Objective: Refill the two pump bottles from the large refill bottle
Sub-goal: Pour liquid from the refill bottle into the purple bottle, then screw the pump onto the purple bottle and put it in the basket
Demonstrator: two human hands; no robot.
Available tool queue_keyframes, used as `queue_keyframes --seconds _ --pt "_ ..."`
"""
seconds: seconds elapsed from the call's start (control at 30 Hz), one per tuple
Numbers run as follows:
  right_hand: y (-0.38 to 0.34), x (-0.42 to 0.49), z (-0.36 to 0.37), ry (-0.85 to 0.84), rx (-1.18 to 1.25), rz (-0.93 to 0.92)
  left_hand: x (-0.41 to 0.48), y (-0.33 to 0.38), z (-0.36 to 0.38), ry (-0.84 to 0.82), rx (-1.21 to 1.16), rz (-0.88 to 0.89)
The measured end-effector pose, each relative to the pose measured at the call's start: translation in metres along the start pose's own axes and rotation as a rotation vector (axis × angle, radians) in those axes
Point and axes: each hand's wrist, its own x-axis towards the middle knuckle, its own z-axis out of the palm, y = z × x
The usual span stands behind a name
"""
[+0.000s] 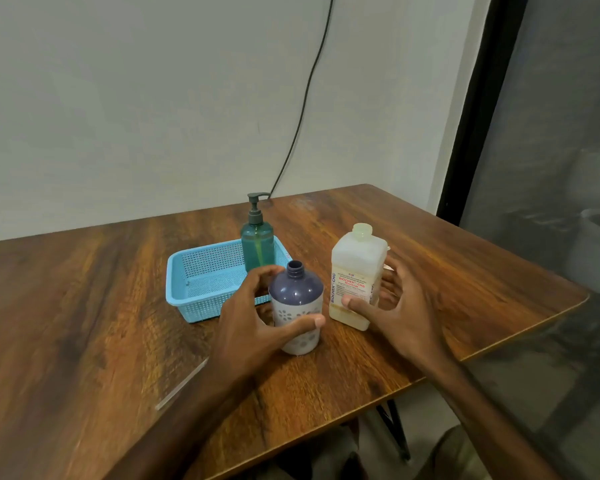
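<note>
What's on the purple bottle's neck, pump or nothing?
Nothing: the purple bottle, upright in the left hand, shows a bare open neck; right hand grips the refill bottle.

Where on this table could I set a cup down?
Bare wood lies left of the blue plastic basket and right of the white plastic refill bottle, to the edge of the wooden table. The middle is crowded: left hand, purple-topped open bottle, right hand.
</note>
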Motion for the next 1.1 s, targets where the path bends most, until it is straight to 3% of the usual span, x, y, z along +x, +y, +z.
queue_keyframes --seconds 0.17,0.4,0.63,0.93,1.1 --pt "-0.006 -0.026 0.001 0.094 0.022 0.001 -0.008 0.001 -0.025 -0.009 0.061 -0.013" --pt "-0.016 -0.065 0.024 0.325 -0.004 -0.253 -0.03 -0.004 -0.06 0.042 0.285 -0.005" --pt "-0.031 -0.076 0.041 0.339 -0.009 -0.29 -0.029 -0.019 -0.066 -0.078 0.62 -0.052" --pt "-0.035 -0.079 0.035 0.284 0.003 -0.441 -0.014 -0.027 -0.054 -0.124 0.707 -0.11" --pt "-0.034 -0.077 0.037 0.223 0.0 -0.451 -0.011 -0.021 -0.051 -0.096 0.641 -0.09"
